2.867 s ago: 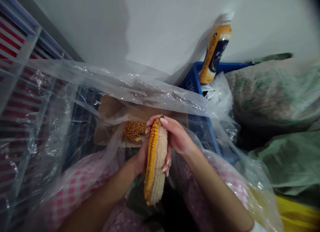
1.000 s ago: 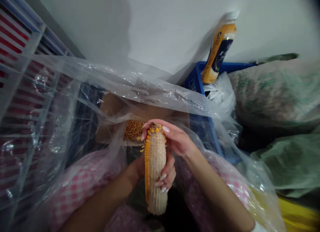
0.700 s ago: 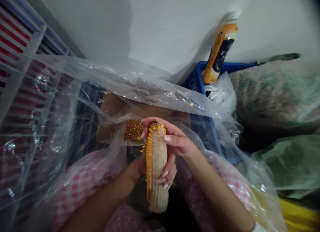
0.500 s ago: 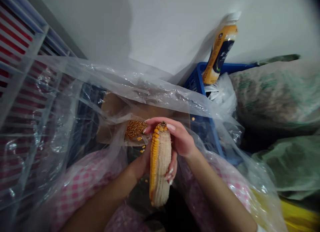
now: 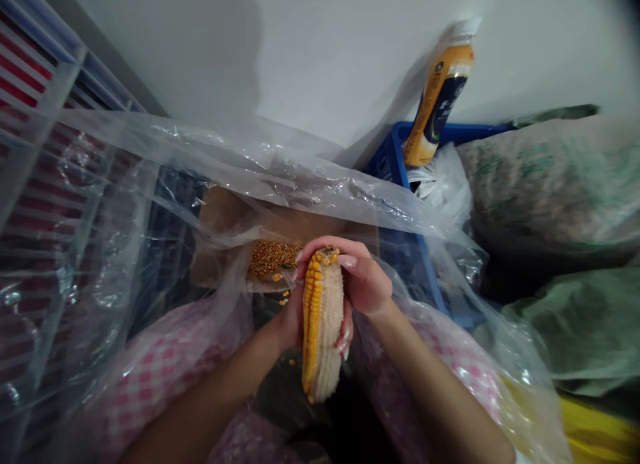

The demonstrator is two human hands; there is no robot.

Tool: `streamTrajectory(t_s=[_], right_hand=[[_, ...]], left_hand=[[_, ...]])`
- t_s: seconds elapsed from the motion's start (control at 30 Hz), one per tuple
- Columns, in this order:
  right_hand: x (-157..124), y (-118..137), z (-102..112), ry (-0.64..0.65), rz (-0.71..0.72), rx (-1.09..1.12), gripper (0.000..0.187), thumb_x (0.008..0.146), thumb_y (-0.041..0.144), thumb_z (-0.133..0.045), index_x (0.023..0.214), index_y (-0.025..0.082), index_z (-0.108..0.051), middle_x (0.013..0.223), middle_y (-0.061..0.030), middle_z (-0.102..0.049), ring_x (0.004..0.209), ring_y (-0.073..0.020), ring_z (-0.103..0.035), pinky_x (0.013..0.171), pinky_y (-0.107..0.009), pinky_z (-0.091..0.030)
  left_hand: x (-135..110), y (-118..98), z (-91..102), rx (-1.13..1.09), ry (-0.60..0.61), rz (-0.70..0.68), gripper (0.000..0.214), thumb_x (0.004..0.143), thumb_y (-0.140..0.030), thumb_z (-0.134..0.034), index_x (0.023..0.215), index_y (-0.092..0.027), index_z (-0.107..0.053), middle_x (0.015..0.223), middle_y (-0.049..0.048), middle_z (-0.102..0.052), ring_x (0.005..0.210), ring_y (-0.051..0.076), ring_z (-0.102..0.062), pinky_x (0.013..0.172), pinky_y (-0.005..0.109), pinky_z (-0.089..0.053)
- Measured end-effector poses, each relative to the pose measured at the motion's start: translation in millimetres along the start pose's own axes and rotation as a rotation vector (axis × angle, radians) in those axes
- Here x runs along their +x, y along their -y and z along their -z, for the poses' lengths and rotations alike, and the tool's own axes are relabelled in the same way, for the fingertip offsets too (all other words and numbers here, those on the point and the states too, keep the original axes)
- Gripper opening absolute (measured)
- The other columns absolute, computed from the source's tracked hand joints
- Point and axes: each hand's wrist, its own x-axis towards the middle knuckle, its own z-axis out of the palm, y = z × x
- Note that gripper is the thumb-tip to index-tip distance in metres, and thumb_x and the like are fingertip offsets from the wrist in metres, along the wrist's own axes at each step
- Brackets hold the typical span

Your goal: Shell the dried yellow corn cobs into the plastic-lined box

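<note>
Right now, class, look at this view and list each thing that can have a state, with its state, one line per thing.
Corn cob: mostly stripped, a strip of yellow kernels left along one side.
Left hand: gripping the cob from below.
Right hand: wrapped over the cob's top.
Shelled kernels: heaped on cardboard.
Plastic sheet: draped, crumpled.
Bottle: tilted against the wall.

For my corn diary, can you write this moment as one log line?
Left hand: holds half-bare yellow corn cob | right hand: grips cob top | nearby: loose golden corn kernels on flat brown cardboard
</note>
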Motion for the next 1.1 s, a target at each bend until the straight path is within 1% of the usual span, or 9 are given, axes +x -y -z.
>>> streamTrajectory(t_s=[0.1, 0.17, 0.3, 0.4, 0.5, 0.73, 0.87, 0.93, 1.1], right_hand=[[1.0, 1.7, 1.3, -0.014, -0.03, 0.014, 0.028, 0.07, 0.033, -0.053, 0.082, 0.014, -0.068, 0.072, -0.0066, -0.069, 0.066, -0.0187, -0.062, 0.065, -0.032, -0.05], [2.3, 4.3, 2.1, -0.008, -0.052, 0.026, 0.028, 0.067, 0.032, -0.052, 0.078, 0.012, -0.068, 0.069, -0.0075, -0.068, 0.064, -0.019, -0.062, 0.063, -0.032, -0.05], [5.2, 10.5, 1.1, -0.004, -0.094, 0.051, 0.027, 0.059, 0.03, -0.051, 0.07, 0.012, -0.068, 0.066, -0.0083, -0.067, 0.062, -0.0193, -0.061, 0.062, -0.032, -0.05], [6.0, 11.7, -1.1, -0.008, -0.11, 0.083, 0.025, 0.056, 0.028, -0.052, 0.067, 0.012, -0.067, 0.065, -0.0077, -0.067, 0.062, -0.0188, -0.06, 0.062, -0.031, -0.049], [5.5, 9.5, -2.6, -0.012, -0.1, 0.097, 0.025, 0.058, 0.029, -0.052, 0.069, 0.013, -0.067, 0.067, -0.0071, -0.067, 0.063, -0.0182, -0.061, 0.067, -0.033, -0.05], [5.5, 4.4, -4.7, -0.015, -0.07, 0.143, 0.025, 0.059, 0.029, -0.053, 0.073, 0.013, -0.068, 0.069, -0.0076, -0.068, 0.067, -0.019, -0.063, 0.072, -0.036, -0.051], [5.3, 3.4, -7.4, -0.021, -0.051, 0.165, 0.024, 0.06, 0.029, -0.056, 0.074, 0.013, -0.068, 0.07, -0.0074, -0.068, 0.066, -0.0188, -0.063, 0.072, -0.036, -0.052], [4.7, 2.5, -7.7, -0.031, -0.051, 0.153, 0.025, 0.06, 0.031, -0.056, 0.074, 0.013, -0.068, 0.069, -0.0075, -0.068, 0.066, -0.0193, -0.063, 0.072, -0.037, -0.051], [3.3, -0.4, -5.1, -0.007, -0.04, 0.108, 0.027, 0.064, 0.034, -0.055, 0.079, 0.015, -0.068, 0.073, -0.007, -0.068, 0.069, -0.0205, -0.063, 0.073, -0.038, -0.051]], left_hand=[[0.3, 0.4, -0.9, -0.004, -0.042, -0.004, 0.086, 0.076, -0.071, -0.003, 0.046, -0.012, -0.058, 0.04, 0.0067, -0.052, 0.037, 0.015, -0.051, 0.047, 0.028, -0.041], [1.0, 2.0, -0.2, -0.016, -0.062, -0.024, 0.087, 0.075, -0.075, -0.005, 0.047, -0.011, -0.058, 0.041, 0.0071, -0.053, 0.037, 0.015, -0.051, 0.046, 0.028, -0.041], [2.0, 6.7, 2.4, -0.074, -0.032, -0.024, 0.083, 0.069, -0.081, -0.02, 0.048, -0.01, -0.059, 0.04, 0.008, -0.053, 0.036, 0.016, -0.05, 0.042, 0.028, -0.04], [2.2, 8.7, 3.6, -0.106, 0.01, 0.022, 0.088, 0.071, -0.079, -0.012, 0.048, -0.01, -0.06, 0.039, 0.0085, -0.052, 0.035, 0.016, -0.051, 0.042, 0.028, -0.041], [3.5, 10.1, 5.6, -0.136, 0.05, 0.045, 0.09, 0.072, -0.078, -0.007, 0.047, -0.01, -0.06, 0.038, 0.0082, -0.051, 0.034, 0.016, -0.05, 0.042, 0.028, -0.042], [4.5, 15.2, 10.9, -0.159, 0.12, 0.022, 0.08, 0.061, -0.084, -0.029, 0.047, -0.011, -0.061, 0.037, 0.0067, -0.052, 0.034, 0.017, -0.051, 0.04, 0.028, -0.042], [-0.4, 12.5, 6.3, -0.134, 0.092, 0.034, 0.079, 0.068, -0.079, -0.022, 0.048, -0.013, -0.06, 0.038, 0.0039, -0.05, 0.035, 0.015, -0.049, 0.043, 0.028, -0.042], [-1.6, 10.7, 3.8, -0.126, 0.112, 0.037, 0.079, 0.071, -0.078, -0.018, 0.047, -0.014, -0.059, 0.037, 0.0036, -0.049, 0.034, 0.015, -0.047, 0.043, 0.028, -0.041], [-1.4, 9.3, 0.5, -0.136, 0.164, 0.072, 0.078, 0.068, -0.079, -0.02, 0.045, -0.015, -0.058, 0.036, 0.0041, -0.048, 0.032, 0.015, -0.046, 0.042, 0.029, -0.04]])
